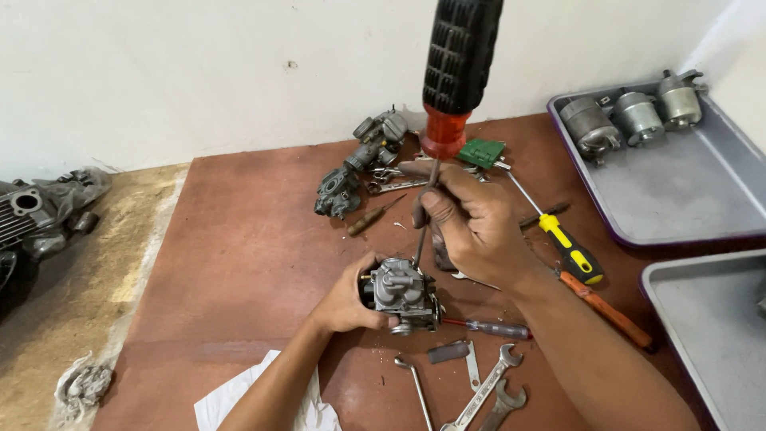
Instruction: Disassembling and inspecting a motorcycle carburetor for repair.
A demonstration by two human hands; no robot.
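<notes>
— White wall at the back, and a big reddish-brown table [239, 263] in front of it. What is on the left?

— Past the table edge sits a sandy, dusty floor strip with a dark engine part [36, 211] and a gray rag [80, 387]

— And on the right?

— Two gray metal trays with purple rims. The far tray [678, 191] holds three round silver motor parts [634, 116] in its back corner. The near tray [710, 335] is cut off by the picture edge

— What are the hands doing?

— The left hand [347, 299] is wrapped around a small gray carburetor [403, 294] and holds it down on the table, near the middle. The right hand [471, 223] is closed around the thin metal shaft of a big screwdriver [456, 76]. Its black and red handle sticks up high, close to the camera. The tip goes down into the top of the carburetor

— What else lies around?

— A second carburetor [359, 160], darker, rests near the wall. Beside it is a small green block [481, 152]. A yellow and black screwdriver [558, 239] and an orange-handled tool [606, 307] lie to the right of the hand. A small screwdriver with a clear handle [491, 327] lies just beside the held carburetor. A brown-handled tool [371, 217] lies farther back

— And near the bottom?

— Silver wrenches [487, 387] lie close together, with a bent metal rod [415, 387] next to them. A white cloth [239, 399] lies under the left arm
</notes>
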